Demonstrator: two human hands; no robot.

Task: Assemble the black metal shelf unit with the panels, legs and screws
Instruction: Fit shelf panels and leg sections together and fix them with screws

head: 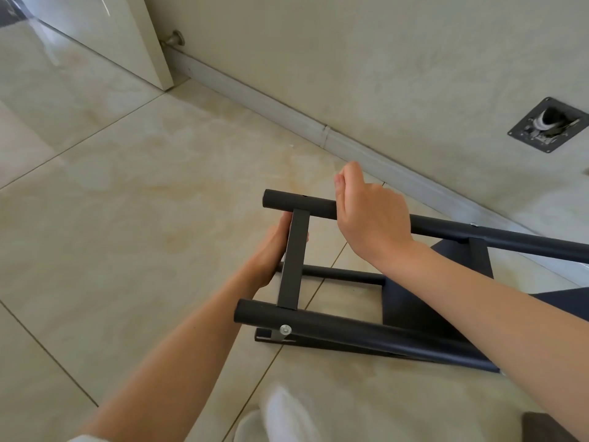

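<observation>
The black metal shelf unit lies on its side on the tiled floor. Its near leg [350, 333] carries a silver screw [285, 329]. A narrow black panel [293, 266] spans from this leg to the far leg [296, 202]. My left hand [271, 250] holds that panel from the left, with a fingertip showing on its right side. My right hand [369, 212] lies over the far leg with its fingers curled round the tube's far side. A second, wider panel [414, 301] sits further right, partly hidden by my right forearm. A lower leg [344, 275] runs beneath.
A wall with a skirting board [287, 116] runs close behind the shelf, with a black plate and a hole [548, 129] in it. A white door [111, 36] and a door stop [173, 38] are at the top left. My white-socked foot [280, 416] is near the bottom edge.
</observation>
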